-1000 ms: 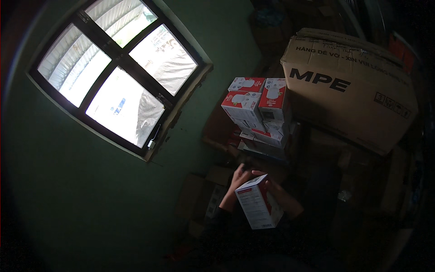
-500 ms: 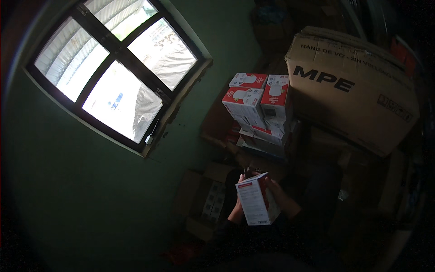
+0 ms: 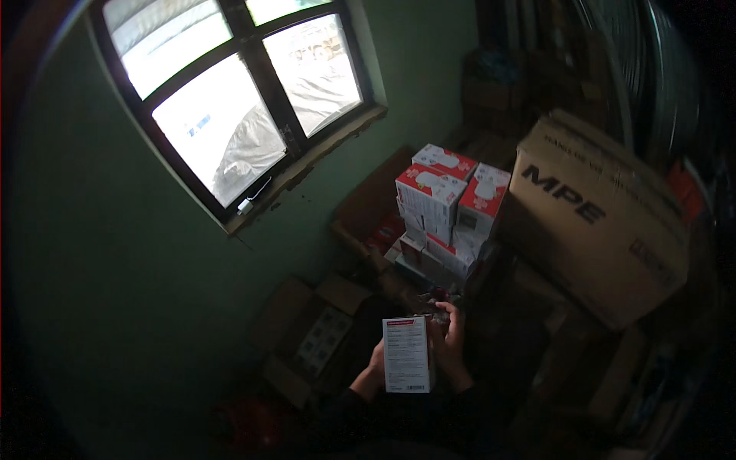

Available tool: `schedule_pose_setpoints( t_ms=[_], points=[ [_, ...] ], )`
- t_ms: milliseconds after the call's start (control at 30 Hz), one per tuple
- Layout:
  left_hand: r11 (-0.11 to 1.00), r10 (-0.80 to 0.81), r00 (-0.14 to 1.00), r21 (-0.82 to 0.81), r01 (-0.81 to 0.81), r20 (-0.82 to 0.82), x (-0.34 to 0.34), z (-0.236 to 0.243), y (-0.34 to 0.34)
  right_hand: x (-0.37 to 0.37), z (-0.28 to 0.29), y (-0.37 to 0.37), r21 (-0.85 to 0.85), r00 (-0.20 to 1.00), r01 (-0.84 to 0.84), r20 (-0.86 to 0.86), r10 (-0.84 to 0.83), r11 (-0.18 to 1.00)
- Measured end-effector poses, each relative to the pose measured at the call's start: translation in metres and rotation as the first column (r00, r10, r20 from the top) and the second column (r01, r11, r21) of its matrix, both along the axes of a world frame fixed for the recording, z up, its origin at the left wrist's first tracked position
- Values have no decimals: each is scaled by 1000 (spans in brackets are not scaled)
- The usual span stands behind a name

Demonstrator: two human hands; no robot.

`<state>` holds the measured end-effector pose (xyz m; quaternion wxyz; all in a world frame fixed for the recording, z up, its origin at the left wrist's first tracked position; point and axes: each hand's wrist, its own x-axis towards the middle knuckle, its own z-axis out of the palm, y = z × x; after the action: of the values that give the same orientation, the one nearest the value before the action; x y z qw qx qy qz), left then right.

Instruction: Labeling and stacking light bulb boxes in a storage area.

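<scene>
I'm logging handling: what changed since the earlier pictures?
The white-and-red cardboard box turned, its printed white face now squarer to view. The right hand shows fingers raised beside the box's upper right corner. The left hand still holds it; the stacked white-and-red boxes stayed.

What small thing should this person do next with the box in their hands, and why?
Probably press the left hand more firmly against the box: it flanks one side, while the right hand, opposite, has fingers reaching beyond the upper edge, so may steady it less.

A head-worn fisheye looks down past the window (image 3: 249,84) toward the fingers (image 3: 446,308).
</scene>
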<state>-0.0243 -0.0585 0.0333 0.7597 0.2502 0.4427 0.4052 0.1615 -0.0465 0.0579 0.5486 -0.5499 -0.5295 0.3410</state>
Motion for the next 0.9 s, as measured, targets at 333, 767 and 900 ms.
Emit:
schedule_pose_setpoints(
  t_ms=[333,767,900],
  points=[
    [997,-38,948,-51,57,317,4,-23,21,11,-6,6,-68,857,235,-457,-240,970],
    [997,38,986,-65,-28,162,11,-55,21,-8,6,-7,145,994,18,108,-34,989],
    [988,122,970,-118,-99,211,6,-66,26,-9,5,0,198,978,14,203,-55,980]
  ],
)
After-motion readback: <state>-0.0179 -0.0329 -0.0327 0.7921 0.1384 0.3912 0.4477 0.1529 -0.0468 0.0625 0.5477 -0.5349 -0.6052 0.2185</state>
